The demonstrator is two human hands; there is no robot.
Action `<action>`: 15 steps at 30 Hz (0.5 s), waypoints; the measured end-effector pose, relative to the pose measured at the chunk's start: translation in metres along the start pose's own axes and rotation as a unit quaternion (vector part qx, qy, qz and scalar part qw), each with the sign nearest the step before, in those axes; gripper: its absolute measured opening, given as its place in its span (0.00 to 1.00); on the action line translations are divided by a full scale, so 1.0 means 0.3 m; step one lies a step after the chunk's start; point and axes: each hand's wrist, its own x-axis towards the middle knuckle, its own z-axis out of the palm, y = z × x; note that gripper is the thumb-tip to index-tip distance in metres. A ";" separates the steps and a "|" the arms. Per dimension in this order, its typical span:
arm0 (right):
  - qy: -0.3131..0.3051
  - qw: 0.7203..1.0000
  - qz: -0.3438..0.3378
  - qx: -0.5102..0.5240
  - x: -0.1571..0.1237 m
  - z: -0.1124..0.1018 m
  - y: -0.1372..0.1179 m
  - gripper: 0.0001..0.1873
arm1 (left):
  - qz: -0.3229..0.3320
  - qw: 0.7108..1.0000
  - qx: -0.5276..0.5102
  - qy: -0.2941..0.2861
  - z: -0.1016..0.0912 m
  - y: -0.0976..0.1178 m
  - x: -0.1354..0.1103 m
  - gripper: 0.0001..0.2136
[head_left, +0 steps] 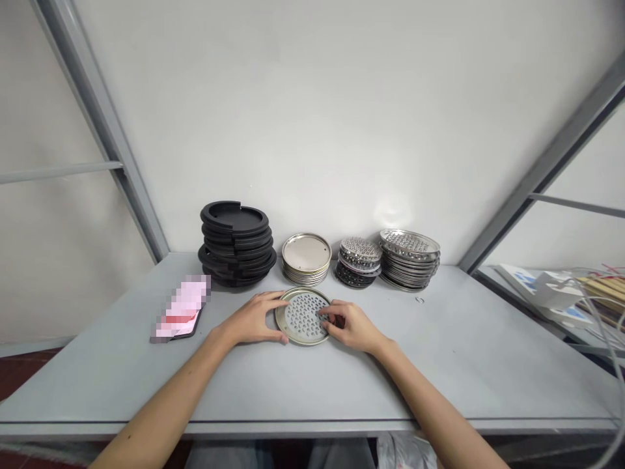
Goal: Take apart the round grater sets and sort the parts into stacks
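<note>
On the table in front of me lies a shallow round metal plate with a raised rim. A perforated disc like a grater rests inside it, somewhat to the right. My left hand holds the plate's left rim, thumb in front and fingers behind. The fingers of my right hand are curled and pinched onto the right edge of the perforated disc. Their tips partly cover that edge.
Behind stand a stack of black rings, a stack of plain metal plates, and two perforated stacks, one smaller and one larger. A phone lies left. A small metal ring lies right.
</note>
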 end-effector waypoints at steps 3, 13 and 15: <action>0.005 1.000 -0.009 -0.003 -0.002 -0.001 -0.007 0.12 | -0.001 1.000 0.005 0.002 0.006 -0.003 0.001 0.42; 0.016 1.000 -0.002 0.013 -0.003 0.011 -0.014 0.13 | 0.000 1.000 0.009 0.019 0.016 0.000 -0.001 0.41; 0.017 1.000 0.002 0.018 -0.001 0.008 -0.013 0.12 | 0.001 1.000 0.010 0.019 0.016 0.002 0.000 0.41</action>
